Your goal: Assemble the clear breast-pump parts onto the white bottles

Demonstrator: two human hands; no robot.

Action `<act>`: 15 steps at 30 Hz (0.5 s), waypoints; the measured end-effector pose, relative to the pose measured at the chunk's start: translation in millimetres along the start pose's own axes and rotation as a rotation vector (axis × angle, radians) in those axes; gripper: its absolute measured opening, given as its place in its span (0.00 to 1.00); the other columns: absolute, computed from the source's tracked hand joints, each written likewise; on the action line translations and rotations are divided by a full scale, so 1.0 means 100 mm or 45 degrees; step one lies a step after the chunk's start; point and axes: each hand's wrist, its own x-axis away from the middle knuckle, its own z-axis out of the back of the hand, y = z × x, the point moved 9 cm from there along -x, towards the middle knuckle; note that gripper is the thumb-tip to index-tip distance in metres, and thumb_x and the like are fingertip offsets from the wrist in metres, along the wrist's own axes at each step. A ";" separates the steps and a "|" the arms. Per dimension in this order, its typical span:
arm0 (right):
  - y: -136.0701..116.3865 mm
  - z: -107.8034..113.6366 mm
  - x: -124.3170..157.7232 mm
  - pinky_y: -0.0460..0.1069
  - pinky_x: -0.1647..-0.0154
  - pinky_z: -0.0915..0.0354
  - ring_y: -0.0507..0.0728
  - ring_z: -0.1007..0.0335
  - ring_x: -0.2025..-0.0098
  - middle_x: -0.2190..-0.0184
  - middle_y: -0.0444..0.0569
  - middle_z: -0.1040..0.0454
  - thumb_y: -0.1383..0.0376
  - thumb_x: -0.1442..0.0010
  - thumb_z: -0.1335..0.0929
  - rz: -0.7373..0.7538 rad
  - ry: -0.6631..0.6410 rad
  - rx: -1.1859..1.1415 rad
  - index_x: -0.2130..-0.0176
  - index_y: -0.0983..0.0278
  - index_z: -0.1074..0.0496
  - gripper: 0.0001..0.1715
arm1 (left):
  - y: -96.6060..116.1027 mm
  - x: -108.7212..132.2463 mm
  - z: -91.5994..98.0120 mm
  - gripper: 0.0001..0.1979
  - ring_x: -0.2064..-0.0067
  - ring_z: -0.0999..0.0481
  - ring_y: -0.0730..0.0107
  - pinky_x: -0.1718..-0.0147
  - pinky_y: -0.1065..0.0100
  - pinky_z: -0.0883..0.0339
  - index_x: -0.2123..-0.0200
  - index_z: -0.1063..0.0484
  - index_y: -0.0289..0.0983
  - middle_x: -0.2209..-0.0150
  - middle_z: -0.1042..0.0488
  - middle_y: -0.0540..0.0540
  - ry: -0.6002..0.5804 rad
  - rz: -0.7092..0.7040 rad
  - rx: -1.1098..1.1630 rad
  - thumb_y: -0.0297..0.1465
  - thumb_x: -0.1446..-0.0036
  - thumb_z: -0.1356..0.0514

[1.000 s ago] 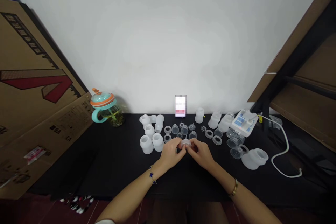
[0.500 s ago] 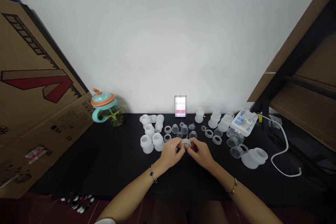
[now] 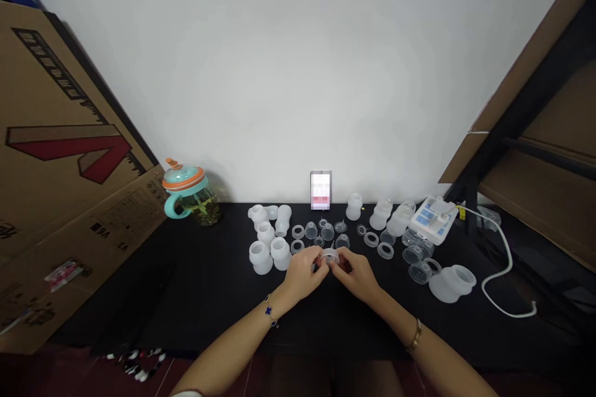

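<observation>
Both hands meet low over the middle of the black table (image 3: 209, 285), and between them sits a small translucent round plastic cap (image 3: 330, 256), held just above the tabletop. The left hand (image 3: 305, 274) pinches the cap's left edge with thumb and fingertips, and the right hand (image 3: 356, 273) pinches its right edge the same way, the remaining fingers curled in close. Compared with the pictures from a second and half a second ago, the grip has not changed: the cap stays caught between the same fingertips and the wrists keep their angle. What differs is slight: hands, cap and the whole scene sit a touch lower in the frame, which looks like a small tilt of the head camera, since the surrounding things shifted by the same amount. Just beyond the hands lies a scatter of clear plastic rings and small domes (image 3: 326, 232), unmoved relative to one another. To the left of them stands a cluster of frosted white bottle bodies (image 3: 267, 242); to the right, a wide frosted white cup lying on its side (image 3: 454, 282). Farther back on the left stands a teal and orange lidded drinking cup (image 3: 189, 195), beside a large brown cardboard box (image 3: 60, 155).
</observation>
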 end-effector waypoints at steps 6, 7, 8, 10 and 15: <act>0.00 0.01 0.00 0.45 0.75 0.45 0.52 0.37 0.77 0.78 0.39 0.34 0.59 0.36 0.34 -0.010 0.002 -0.009 0.65 0.61 0.29 0.09 | 0.03 0.00 0.00 0.10 0.72 0.33 0.70 0.71 0.68 0.44 0.73 0.39 0.39 0.74 0.34 0.52 -0.033 -0.031 0.021 0.31 0.38 0.47; 0.00 0.01 0.00 0.45 0.75 0.45 0.52 0.37 0.77 0.78 0.39 0.34 0.59 0.36 0.34 -0.012 0.002 -0.008 0.65 0.61 0.29 0.09 | 0.03 0.00 0.00 0.10 0.72 0.33 0.70 0.71 0.68 0.45 0.73 0.39 0.39 0.74 0.34 0.52 -0.029 -0.029 0.018 0.31 0.38 0.46; 0.01 0.01 0.00 0.46 0.75 0.45 0.52 0.37 0.77 0.78 0.40 0.34 0.58 0.36 0.34 -0.012 0.000 -0.007 0.65 0.61 0.29 0.09 | 0.03 0.01 0.00 0.10 0.72 0.34 0.70 0.71 0.68 0.45 0.73 0.39 0.39 0.75 0.34 0.52 -0.027 -0.025 0.017 0.31 0.38 0.46; 0.01 0.00 0.00 0.46 0.74 0.45 0.52 0.37 0.77 0.78 0.40 0.35 0.58 0.35 0.34 -0.012 -0.002 -0.007 0.65 0.61 0.29 0.09 | 0.02 0.01 -0.01 0.10 0.72 0.34 0.71 0.72 0.69 0.45 0.74 0.40 0.39 0.75 0.35 0.52 -0.027 -0.014 0.023 0.31 0.39 0.46; 0.02 -0.02 0.00 0.45 0.75 0.45 0.51 0.37 0.77 0.78 0.39 0.35 0.58 0.36 0.34 -0.006 0.002 0.006 0.64 0.61 0.29 0.09 | -0.02 0.01 -0.04 0.10 0.73 0.37 0.72 0.72 0.69 0.48 0.74 0.41 0.39 0.76 0.37 0.53 -0.060 0.023 0.054 0.29 0.40 0.46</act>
